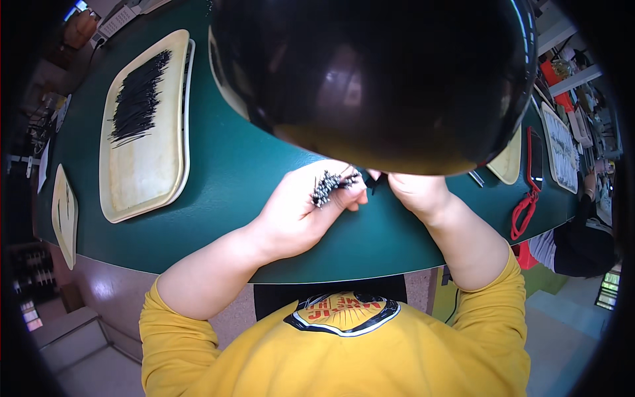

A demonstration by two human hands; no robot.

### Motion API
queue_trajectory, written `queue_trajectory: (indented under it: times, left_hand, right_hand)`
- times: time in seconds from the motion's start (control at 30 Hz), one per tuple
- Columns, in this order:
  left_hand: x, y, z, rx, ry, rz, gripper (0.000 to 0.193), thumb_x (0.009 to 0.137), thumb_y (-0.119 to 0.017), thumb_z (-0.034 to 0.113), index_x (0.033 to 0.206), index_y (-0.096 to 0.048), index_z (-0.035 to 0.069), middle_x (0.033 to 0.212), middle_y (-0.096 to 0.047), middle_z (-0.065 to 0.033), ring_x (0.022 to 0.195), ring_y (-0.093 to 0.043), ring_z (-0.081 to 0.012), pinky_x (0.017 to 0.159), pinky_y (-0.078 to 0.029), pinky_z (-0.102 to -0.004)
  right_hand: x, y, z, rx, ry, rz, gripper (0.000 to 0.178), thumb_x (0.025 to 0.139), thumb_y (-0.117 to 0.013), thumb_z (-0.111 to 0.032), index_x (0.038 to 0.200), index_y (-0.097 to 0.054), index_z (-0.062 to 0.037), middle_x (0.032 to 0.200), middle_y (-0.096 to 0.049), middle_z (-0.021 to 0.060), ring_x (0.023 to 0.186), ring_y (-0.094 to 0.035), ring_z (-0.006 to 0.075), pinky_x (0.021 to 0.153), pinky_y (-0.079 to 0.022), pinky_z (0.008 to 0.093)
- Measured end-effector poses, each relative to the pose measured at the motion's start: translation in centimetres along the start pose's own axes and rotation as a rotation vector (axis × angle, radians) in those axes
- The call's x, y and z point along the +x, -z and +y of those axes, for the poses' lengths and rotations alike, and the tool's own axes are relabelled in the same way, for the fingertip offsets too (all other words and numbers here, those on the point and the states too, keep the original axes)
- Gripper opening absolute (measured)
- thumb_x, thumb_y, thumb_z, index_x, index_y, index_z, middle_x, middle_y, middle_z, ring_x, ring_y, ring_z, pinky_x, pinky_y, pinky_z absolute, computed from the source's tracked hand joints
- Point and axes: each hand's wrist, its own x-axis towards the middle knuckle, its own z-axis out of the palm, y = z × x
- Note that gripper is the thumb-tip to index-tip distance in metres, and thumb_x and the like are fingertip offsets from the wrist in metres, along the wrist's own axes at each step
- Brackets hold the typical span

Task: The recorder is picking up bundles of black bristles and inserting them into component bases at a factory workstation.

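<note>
My left hand (297, 208) is closed around a bundle of thin black wires (325, 188), their pale, silvery ends bunched toward me. Close beside it on the right, my right hand (420, 192) is curled, its fingers mostly hidden under a large glossy black dome (370, 79), perhaps a lamp shade. A small dark piece (374, 182) shows between the two hands; whether the right fingers grip it is unclear. Both hands are over the green table (231, 172), near its front edge.
At left, stacked cream trays (142, 169) carry a row of black wires (140, 99). A smaller tray (65, 231) lies at the left edge. Toward the right are another cream tray (506, 165), a red-edged phone (534, 159) with a red strap (524, 215), and a tray of pale items (561, 149).
</note>
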Motion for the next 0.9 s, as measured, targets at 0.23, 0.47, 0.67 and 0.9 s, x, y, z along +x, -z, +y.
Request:
queue_trajectory:
  times: [0.23, 0.47, 0.67, 0.9]
  left_hand:
    - [-0.2, 0.5, 1.6, -0.355, 0.333, -0.115, 0.017, 0.083, -0.043, 0.017, 0.08, -0.053, 0.003, 0.054, -0.045, 0.002, 0.043, -0.034, -0.0022, 0.04, -0.028, -0.016]
    - [-0.1, 0.6, 2.4, -0.506, 0.431, 0.074, 0.015, 0.081, -0.046, 0.014, 0.075, -0.05, 0.001, 0.051, -0.046, -0.0009, 0.036, -0.035, -0.0038, 0.035, -0.028, -0.0157]
    - [-0.2, 0.5, 2.7, -0.563, 0.472, 0.063, 0.018, 0.082, -0.045, 0.015, 0.071, -0.048, 0.001, 0.049, -0.046, -0.0018, 0.031, -0.035, -0.0044, 0.03, -0.027, -0.0159]
    - [-0.4, 1.0, 2.2, -0.796, 0.462, -0.023, 0.02, 0.084, -0.041, 0.017, 0.073, -0.048, 0.001, 0.049, -0.047, -0.0029, 0.03, -0.035, -0.0054, 0.029, -0.028, -0.0162]
  right_hand:
    - [-0.3, 0.2, -0.9, 0.062, 0.043, -0.058, 0.009, 0.076, -0.052, -0.01, 0.075, -0.048, -0.0017, 0.054, -0.042, -0.0039, 0.049, -0.038, 0.0017, 0.045, -0.03, 0.0151]
    - [-0.3, 1.0, -0.2, 0.102, 0.062, -0.027, 0.015, 0.078, -0.045, -0.01, 0.069, -0.05, -0.0001, 0.055, -0.048, 0.0015, 0.046, -0.038, 0.0036, 0.043, -0.03, 0.0165]
    - [0.3, 0.7, -1.1, 0.342, -0.199, -0.185, 0.026, 0.083, -0.035, -0.015, 0.07, -0.05, 0.0018, 0.053, -0.047, 0.0036, 0.041, -0.035, 0.0053, 0.04, -0.027, 0.0169]
    - [0.3, 0.9, -1.6, 0.037, -0.073, -0.273, 0.014, 0.078, -0.05, -0.01, 0.069, -0.054, 0.0009, 0.059, -0.051, 0.0007, 0.052, -0.044, 0.0039, 0.052, -0.035, 0.0164]
